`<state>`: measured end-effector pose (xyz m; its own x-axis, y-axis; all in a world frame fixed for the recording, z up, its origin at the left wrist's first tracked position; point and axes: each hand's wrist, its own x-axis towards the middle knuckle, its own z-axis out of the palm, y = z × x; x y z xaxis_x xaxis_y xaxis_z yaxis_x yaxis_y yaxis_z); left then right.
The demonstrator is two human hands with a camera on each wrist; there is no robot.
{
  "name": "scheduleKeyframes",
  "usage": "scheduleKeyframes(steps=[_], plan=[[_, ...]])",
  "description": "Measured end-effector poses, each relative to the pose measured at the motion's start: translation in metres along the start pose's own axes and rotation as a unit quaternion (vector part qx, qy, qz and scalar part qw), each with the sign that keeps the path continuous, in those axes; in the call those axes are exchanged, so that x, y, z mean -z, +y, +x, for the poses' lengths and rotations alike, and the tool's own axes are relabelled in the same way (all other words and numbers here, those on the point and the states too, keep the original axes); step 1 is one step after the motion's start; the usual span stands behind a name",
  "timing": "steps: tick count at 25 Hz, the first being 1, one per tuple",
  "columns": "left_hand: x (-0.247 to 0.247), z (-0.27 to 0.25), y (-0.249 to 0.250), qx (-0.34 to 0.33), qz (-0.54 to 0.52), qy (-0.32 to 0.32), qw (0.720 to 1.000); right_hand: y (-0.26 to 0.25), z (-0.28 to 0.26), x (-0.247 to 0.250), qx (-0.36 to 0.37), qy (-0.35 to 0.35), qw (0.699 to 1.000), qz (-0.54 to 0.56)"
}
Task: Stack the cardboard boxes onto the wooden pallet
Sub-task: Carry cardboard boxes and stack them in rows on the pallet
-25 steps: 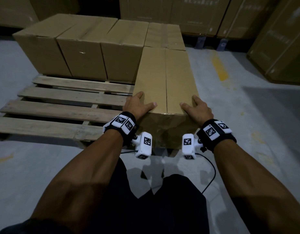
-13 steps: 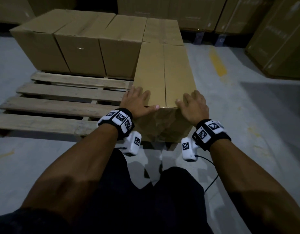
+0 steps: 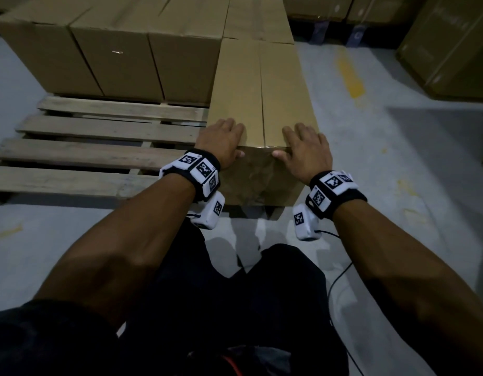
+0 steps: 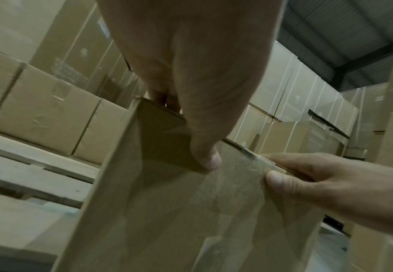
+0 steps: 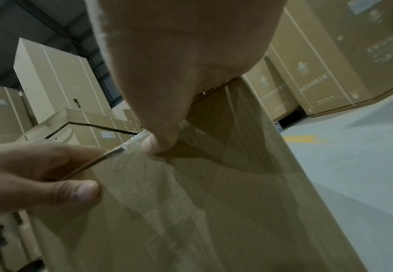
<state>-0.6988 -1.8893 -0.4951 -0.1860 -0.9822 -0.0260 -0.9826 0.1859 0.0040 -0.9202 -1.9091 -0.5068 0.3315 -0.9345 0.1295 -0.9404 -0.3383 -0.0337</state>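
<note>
Item: cardboard box [image 3: 262, 104], long, on right end of wooden pallet [image 3: 99, 128]. Long axis runs straight away from me; far end meets another box [image 3: 258, 19]. 3 boxes [image 3: 112, 50] sit in a row to its left. I have left hand [image 3: 222, 142] and right hand [image 3: 306, 150] on near top edge: fingers flat on top, thumbs on front face, pressing w/o clasping. Both equally near. I judge next move a push fwd along axis.

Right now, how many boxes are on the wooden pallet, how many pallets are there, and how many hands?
Wooden pallet: 1
Cardboard boxes on it: 5
Hands, left hand and right hand: 2
Total: 8
</note>
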Motion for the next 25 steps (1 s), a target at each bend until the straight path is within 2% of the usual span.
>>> scheduleKeyframes(steps=[15,25], plan=[[0.001,0.016,0.007,0.037,0.001,0.012,0.999,0.003,0.031,-0.012,0.001,-0.002,1.0,0.0],[0.003,0.002,0.008,0.043,-0.003,0.02,0.999,-0.003,0.017,0.003,-0.002,-0.024,1.0,0.01]])
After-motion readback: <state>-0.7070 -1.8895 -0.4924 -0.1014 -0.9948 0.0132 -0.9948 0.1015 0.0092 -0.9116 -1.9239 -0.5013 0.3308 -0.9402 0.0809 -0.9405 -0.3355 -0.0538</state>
